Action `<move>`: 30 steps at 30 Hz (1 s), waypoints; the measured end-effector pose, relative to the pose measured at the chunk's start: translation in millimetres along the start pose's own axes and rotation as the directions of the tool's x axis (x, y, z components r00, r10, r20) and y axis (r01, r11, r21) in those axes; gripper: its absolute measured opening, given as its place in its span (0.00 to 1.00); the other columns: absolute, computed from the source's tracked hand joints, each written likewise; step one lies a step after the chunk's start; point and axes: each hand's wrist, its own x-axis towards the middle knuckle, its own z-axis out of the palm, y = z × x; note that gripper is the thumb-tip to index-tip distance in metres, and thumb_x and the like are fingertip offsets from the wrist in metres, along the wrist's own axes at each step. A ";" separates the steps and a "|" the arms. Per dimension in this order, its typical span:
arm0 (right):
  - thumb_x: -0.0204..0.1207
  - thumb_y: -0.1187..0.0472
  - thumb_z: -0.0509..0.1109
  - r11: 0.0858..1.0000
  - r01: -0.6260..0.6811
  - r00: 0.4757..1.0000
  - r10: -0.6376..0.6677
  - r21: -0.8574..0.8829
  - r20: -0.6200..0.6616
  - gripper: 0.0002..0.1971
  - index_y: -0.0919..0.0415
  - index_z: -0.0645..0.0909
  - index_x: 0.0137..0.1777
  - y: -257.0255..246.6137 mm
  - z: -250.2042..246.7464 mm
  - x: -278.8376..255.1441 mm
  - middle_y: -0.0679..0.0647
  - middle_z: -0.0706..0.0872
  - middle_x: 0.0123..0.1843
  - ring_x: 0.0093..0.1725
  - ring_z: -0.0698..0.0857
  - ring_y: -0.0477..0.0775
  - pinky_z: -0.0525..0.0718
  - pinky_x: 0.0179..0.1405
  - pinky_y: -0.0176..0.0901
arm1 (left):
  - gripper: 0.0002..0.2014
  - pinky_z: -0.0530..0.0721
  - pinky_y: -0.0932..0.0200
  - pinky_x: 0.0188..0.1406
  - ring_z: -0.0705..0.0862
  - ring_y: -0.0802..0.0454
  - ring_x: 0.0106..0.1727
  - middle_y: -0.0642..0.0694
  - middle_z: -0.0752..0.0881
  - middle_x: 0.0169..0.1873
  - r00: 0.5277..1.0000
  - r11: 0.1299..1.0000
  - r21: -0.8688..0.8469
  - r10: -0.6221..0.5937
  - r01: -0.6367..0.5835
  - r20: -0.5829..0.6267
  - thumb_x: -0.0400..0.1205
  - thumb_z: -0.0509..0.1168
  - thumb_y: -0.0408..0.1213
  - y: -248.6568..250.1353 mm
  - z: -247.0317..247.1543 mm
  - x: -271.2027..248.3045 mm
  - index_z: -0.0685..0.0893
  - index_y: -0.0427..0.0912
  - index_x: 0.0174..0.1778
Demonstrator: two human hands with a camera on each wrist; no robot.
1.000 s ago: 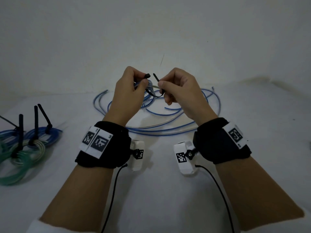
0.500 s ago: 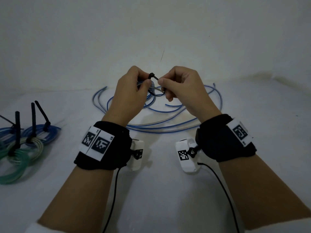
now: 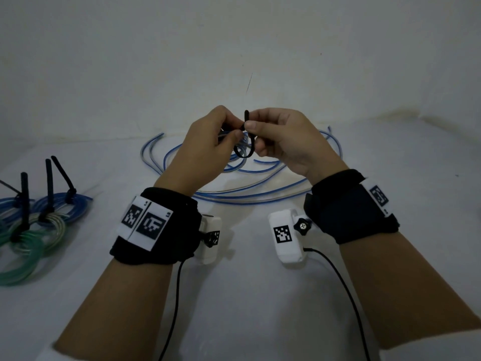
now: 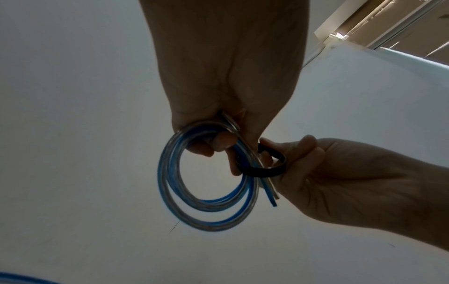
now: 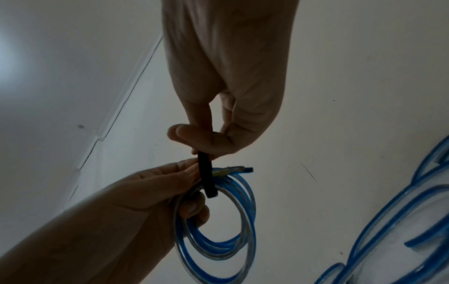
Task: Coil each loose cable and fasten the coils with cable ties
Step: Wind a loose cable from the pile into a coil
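Since 0.5 s ago tie tail [image 3: 246, 116] now through head, upright | our R hand [image 3: 283, 142] pinches tail, pulls up | our L hand [image 3: 205, 147] grips blue coil [image 4: 206, 184] just beside.

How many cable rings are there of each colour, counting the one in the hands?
Blue coils: 3 (two lying tied, one held)
Pale yellowish coil: 1
Green coil: 1
Total: 5
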 end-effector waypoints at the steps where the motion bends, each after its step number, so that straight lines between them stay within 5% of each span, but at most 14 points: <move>1: 0.77 0.70 0.69 1.000 -0.010 1.000 0.010 0.025 0.004 0.03 0.63 0.80 0.44 -0.6 0.5 0.1 0.50 0.81 0.26 0.22 0.78 0.44 0.79 0.24 0.34 | 0.05 0.76 0.78 0.39 0.82 0.68 0.39 0.57 0.82 0.38 1.000 1.000 0.012 0.008 -0.008 0.003 0.81 0.62 0.30 0.2 -0.5 0.2 0.77 0.45 0.46; 9: 0.80 0.69 0.64 0.998 -0.021 0.989 0.029 0.057 -0.144 0.09 0.58 0.73 0.40 1.8 5.5 6.2 0.52 0.80 0.34 0.25 0.77 0.46 0.75 0.24 0.37 | 0.09 0.71 0.83 0.37 0.78 0.76 0.38 0.53 0.80 0.43 0.996 0.994 0.066 0.080 -0.082 0.027 0.81 0.59 0.24 1.2 2.0 -0.5 0.81 0.38 0.52; 19: 0.78 0.71 0.65 0.976 -0.141 0.939 0.079 -0.165 -0.333 0.11 0.58 0.72 0.37 -13.4 7.1 40.2 0.55 0.83 0.33 0.28 0.80 0.49 0.76 0.24 0.38 | 0.08 0.68 0.83 0.37 0.77 0.77 0.36 0.51 0.80 0.43 0.995 0.999 0.018 0.042 -0.044 0.090 0.84 0.55 0.28 -2.8 4.7 0.1 0.75 0.45 0.48; 25: 0.78 0.75 0.63 0.947 -0.188 0.932 0.089 -0.260 -0.350 0.12 0.61 0.71 0.35 -22.1 15.1 49.9 0.59 0.81 0.31 0.24 0.75 0.50 0.72 0.19 0.35 | 0.07 0.69 0.77 0.39 0.76 0.55 0.42 0.48 0.80 0.43 0.997 0.996 0.044 0.080 -0.081 0.022 0.84 0.54 0.31 -8.6 6.0 1.2 0.78 0.37 0.50; 30: 0.78 0.74 0.64 0.912 -0.251 0.919 0.118 -0.326 -0.377 0.12 0.62 0.72 0.35 -27.9 15.3 58.1 0.61 0.80 0.32 0.24 0.73 0.51 0.70 0.21 0.38 | 0.07 0.69 0.76 0.40 0.75 0.53 0.43 0.48 0.79 0.43 0.996 0.995 0.044 0.088 -0.087 -0.013 0.85 0.55 0.30 -5.6 6.9 0.3 0.78 0.34 0.50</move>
